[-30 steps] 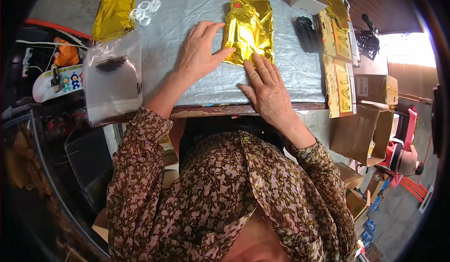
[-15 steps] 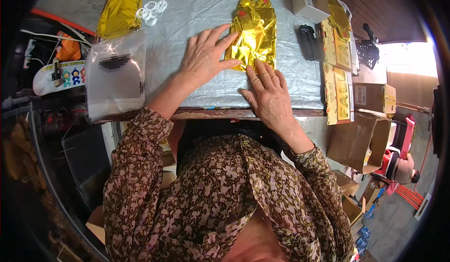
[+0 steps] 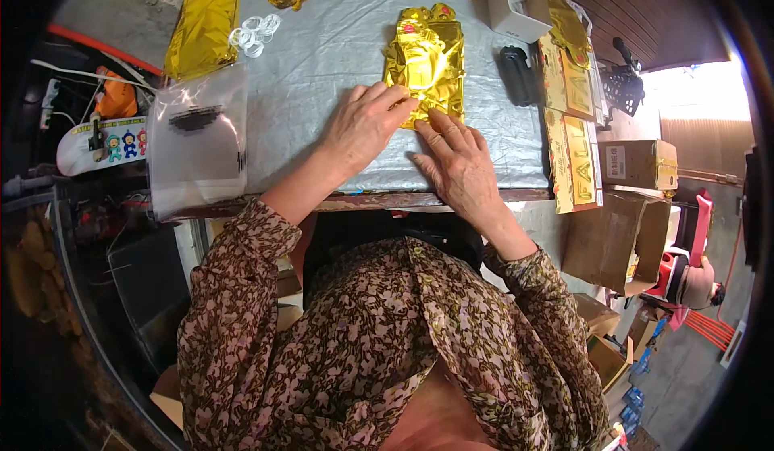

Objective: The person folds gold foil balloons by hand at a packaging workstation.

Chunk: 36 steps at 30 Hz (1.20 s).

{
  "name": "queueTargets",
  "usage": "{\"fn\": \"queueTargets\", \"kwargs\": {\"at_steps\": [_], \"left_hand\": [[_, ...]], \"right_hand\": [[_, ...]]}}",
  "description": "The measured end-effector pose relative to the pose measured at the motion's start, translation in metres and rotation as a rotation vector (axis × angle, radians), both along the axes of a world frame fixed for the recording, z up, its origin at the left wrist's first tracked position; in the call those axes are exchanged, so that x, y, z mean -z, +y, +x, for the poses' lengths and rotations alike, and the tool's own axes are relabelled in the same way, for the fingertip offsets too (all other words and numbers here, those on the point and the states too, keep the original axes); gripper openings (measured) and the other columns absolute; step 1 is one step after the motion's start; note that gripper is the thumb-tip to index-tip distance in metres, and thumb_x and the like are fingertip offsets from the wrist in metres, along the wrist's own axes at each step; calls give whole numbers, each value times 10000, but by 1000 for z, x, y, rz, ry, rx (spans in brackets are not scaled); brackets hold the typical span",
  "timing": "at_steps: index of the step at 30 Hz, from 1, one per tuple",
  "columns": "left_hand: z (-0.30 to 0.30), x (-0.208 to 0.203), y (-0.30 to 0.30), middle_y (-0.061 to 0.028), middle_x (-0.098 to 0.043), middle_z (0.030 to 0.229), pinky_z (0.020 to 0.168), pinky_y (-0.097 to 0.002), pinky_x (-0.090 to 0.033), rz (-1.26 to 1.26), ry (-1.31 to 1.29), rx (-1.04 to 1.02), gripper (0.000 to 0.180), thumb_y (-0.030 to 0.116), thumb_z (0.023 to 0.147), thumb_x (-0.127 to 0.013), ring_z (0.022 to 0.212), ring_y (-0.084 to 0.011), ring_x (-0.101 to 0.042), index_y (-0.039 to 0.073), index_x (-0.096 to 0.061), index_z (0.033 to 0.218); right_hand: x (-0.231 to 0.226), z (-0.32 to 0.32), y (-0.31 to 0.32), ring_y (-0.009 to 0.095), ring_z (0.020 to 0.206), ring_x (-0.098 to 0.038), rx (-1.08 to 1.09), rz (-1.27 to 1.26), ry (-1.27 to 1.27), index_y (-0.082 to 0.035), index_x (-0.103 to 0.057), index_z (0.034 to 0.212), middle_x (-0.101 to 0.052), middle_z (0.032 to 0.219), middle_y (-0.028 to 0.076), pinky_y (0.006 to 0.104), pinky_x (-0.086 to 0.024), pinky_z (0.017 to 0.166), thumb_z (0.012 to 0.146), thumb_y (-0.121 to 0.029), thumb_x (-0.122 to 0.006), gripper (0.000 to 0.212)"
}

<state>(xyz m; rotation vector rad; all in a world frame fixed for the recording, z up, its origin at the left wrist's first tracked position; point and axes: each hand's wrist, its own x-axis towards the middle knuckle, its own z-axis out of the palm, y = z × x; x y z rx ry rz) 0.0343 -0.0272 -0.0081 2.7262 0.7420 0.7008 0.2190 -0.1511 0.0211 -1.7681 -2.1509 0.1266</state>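
On the silver-grey covered table in front of me lies a folded gold foil balloon (image 3: 439,68), shiny and creased, with small red spots near its far end. My left hand (image 3: 367,124) is at its near left corner, fingers curled, with the thumb and index finger closed together on the foil. Resting on the near edge is my right hand (image 3: 461,165), its fingers stretched out and lying flat, fingertips on the foil and thumb apart on the cover. The foil under the fingertips is partly hidden.
Clear plastic bags (image 3: 197,149) lie at the left table edge, below white rings (image 3: 254,34) and gold foil (image 3: 205,28). To the right are a black object (image 3: 518,76), an open white box (image 3: 518,8) and printed packages (image 3: 574,157). Cardboard boxes (image 3: 609,241) stand beyond.
My left hand has moved from the balloon's left side to its near corner, its spread fingers now curled in. My right hand stays at the near edge. The view has shifted slightly.
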Motion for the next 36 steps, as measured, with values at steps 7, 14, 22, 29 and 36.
{"fn": "queueTargets", "kwargs": {"at_steps": [7,14,22,29,36], "left_hand": [[-3,-5,21,-18,-677,1260,988,-371,-446,125,91,108,327,68,923,-644,1183,-201,-610,126,-731,1233],[-8,-15,44,-28,-678,1276,1034,-387,-413,163,167,195,391,21,899,-630,1256,-209,-592,169,-737,1244],[-23,-7,73,-21,-654,1299,1062,-423,-414,240,160,147,416,-20,887,-633,1295,-219,-574,196,-742,1225],[-32,-4,64,-29,-658,1198,925,-415,-552,28,38,-39,298,84,944,-611,1160,-255,-634,153,-745,1200],[-27,2,71,-56,-699,1092,881,-446,-569,-6,-127,-121,204,223,990,-667,1064,-311,-671,103,-757,1128]], "right_hand": [[-29,47,123,318,1304,-583,-173,171,-120,-172,-604,1445,-599,1452,106,493,-474,1062,888,-134,-748,576],[-6,88,189,296,1389,-523,-143,-143,-459,-174,-560,1478,-562,1493,107,494,-426,1117,966,-432,-682,586],[-7,72,158,371,1089,-707,72,-220,-442,-48,-657,1146,-734,1124,193,468,-566,904,863,-607,-747,633],[11,43,94,407,834,-745,307,-397,331,22,-779,845,-735,828,266,477,-587,788,840,-433,-825,457],[17,6,76,415,694,-727,487,-154,409,71,-749,776,-701,714,265,467,-584,684,881,-345,-808,432]]}}
